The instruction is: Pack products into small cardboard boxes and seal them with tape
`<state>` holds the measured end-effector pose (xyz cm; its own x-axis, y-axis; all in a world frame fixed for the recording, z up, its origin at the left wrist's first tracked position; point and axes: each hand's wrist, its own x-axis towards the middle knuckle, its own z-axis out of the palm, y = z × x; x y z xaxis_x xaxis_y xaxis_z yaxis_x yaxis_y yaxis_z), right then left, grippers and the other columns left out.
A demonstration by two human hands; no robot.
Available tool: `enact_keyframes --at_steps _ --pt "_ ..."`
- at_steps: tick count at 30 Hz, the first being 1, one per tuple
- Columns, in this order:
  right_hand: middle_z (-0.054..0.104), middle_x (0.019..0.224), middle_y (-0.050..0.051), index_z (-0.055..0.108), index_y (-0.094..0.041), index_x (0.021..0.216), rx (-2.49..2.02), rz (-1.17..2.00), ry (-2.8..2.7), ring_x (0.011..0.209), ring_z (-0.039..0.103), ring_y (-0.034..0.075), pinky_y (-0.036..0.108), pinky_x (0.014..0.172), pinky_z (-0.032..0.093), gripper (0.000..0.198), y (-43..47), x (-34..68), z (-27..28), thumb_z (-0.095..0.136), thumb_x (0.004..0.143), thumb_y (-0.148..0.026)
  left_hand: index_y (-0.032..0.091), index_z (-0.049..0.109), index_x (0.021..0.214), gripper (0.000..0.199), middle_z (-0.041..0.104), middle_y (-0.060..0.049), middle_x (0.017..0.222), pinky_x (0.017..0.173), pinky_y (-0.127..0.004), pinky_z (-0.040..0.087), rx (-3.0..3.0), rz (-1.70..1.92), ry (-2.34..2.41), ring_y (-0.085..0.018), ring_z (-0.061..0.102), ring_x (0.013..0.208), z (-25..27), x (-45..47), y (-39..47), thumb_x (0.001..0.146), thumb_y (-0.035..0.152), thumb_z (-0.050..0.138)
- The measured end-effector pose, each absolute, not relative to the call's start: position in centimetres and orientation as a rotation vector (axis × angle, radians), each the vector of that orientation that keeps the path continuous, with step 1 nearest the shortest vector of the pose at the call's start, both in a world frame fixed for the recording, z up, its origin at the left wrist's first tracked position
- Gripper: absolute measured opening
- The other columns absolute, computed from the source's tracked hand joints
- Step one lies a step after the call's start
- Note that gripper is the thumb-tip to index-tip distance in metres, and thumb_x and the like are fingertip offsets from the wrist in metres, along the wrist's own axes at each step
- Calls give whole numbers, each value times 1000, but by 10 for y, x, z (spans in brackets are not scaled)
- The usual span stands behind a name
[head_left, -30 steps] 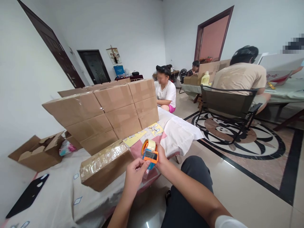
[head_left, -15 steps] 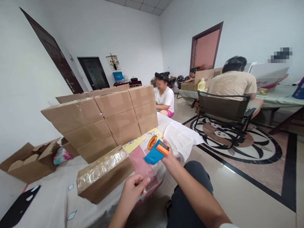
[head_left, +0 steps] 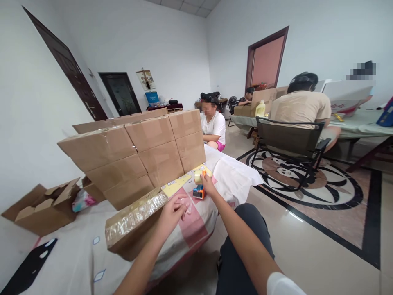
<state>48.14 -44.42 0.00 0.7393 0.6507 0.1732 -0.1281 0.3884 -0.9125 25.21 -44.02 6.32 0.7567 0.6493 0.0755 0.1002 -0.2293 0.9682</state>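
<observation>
On the cloth-covered surface (head_left: 76,254), the right hand (head_left: 208,183) grips an orange tape dispenser (head_left: 199,189); the left hand's (head_left: 172,213) fingers pinch tape at the brown tape-wrapped cardboard box (head_left: 135,223): best kept taut and pressed flat.

walls: plain white, ceiling tiles at the top edge
doors: dark door (head_left: 66,67) left, glazed dark door (head_left: 120,93) far wall, brown-framed doorway (head_left: 266,57) right
floor: glossy beige tile, round black-and-brown medallion (head_left: 310,180), black border strip
furniture: black folding chair (head_left: 290,141) on the medallion, long table (head_left: 362,125) at right
far wall: small hanging picture (head_left: 146,79)
light: even, soft, daylight-like
</observation>
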Motion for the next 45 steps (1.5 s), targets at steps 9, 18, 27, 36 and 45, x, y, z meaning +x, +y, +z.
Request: enact_keyframes --at_steps 9,18,27,36,45 --pt "44 65 -9 44 -24 72 -1174 329 -640 65 43 13 22 62 37 31 -455 469 11 73 76 -35 15 58 114 48 66 -1 67 54 -26 43 1799 565 527 -14 56 53 50 244 -425 82 51 64" --pt "60 71 -2 70 -20 77 -1195 434 -1525 65 49 13 24 63 35 20 -503 395 45 73 82 -39 19 60 125 48 70 -3 75 57 -26 45 1848 619 561 -21 67 71 34 218 -429 88 51 61" --pt "63 64 -1 69 -23 68 -1222 215 -1567 61 51 15 25 64 35 24 -499 378 54 65 90 -33 18 51 141 65 71 -2 71 51 -24 43 1913 723 721 -16 57 54 41 203 -434 87 51 63" --pt "62 74 2 70 -24 73 -1052 347 -1500 74 54 20 31 74 42 20 -501 384 90 67 90 -36 24 71 121 41 77 -8 87 75 -34 50 2377 985 1125 -26 71 77 58 137 -429 90 49 60" --pt "67 92 3 73 -22 75 -1005 550 -1770 92 60 22 35 88 45 14 -428 347 125 76 80 -35 26 47 149 56 45 -9 157 120 -59 19 2864 621 1239 -32 39 147 36 86 -377 96 41 56"
